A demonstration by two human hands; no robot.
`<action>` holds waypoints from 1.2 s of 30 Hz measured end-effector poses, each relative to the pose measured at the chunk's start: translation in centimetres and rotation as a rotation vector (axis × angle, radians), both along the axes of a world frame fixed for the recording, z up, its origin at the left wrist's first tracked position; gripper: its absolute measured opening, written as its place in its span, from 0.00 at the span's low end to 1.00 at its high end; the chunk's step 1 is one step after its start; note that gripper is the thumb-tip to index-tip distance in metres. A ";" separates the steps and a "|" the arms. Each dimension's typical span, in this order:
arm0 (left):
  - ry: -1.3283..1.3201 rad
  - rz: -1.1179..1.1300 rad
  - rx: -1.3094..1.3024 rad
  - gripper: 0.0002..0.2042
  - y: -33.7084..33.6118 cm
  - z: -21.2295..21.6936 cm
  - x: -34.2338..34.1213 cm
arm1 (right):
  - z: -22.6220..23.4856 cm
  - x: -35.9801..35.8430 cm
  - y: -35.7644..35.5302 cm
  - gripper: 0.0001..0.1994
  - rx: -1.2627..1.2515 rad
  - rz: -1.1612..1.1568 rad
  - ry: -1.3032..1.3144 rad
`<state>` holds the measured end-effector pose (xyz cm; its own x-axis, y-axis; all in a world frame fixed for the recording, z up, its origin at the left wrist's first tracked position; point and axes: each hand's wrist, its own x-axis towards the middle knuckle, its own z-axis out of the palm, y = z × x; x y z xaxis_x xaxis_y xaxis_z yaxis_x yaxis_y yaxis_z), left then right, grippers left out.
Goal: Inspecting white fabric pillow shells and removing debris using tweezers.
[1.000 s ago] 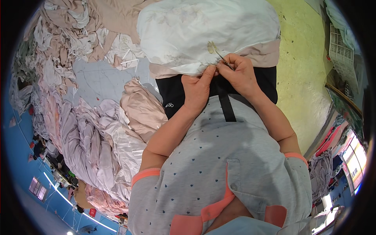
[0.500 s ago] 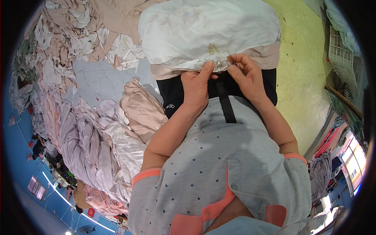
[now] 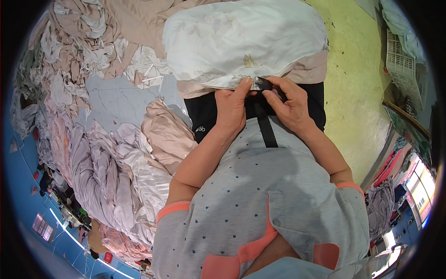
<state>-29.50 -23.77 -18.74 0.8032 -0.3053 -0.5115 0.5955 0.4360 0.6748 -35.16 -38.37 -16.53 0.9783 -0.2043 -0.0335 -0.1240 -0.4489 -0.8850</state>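
A big white cloth bundle (image 3: 241, 42) with a small yellowish stain lies over my lap, with a beige cloth layer (image 3: 302, 72) under it. My left hand (image 3: 232, 109) pinches the near edge of the white cloth between thumb and fingers. My right hand (image 3: 288, 104) is closed on a black strap (image 3: 265, 130) that runs down my front, right at the same edge. The two hands almost touch. Black fabric (image 3: 204, 114) covers my lap beneath them.
A large heap of pale pink, beige and lilac cloth (image 3: 107, 153) fills the left side. A yellow-green floor (image 3: 357, 93) lies to the right, with a white plastic crate (image 3: 402, 53) at its far right edge.
The thin metal tool seen in my right hand one second ago is out of sight. Both hands have closed in on the cloth edge and the strap.
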 end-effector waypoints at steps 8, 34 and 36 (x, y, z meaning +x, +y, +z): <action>-0.028 -0.017 0.002 0.05 0.1 -0.4 -0.1 | 0.0 0.1 0.0 0.13 0.023 0.007 0.018; 0.017 -0.021 -0.014 0.05 -0.1 0.1 0.3 | -0.4 0.5 0.0 0.11 -0.044 0.018 -0.066; 0.027 -0.025 -0.005 0.05 0.0 0.0 0.3 | -0.5 0.5 0.1 0.11 -0.019 0.012 -0.069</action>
<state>-29.18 -23.79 -18.70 0.7815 -0.3275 -0.5311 0.6239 0.4241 0.6564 -34.62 -38.29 -17.01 0.9806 -0.1924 0.0381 -0.0572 -0.4665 -0.8827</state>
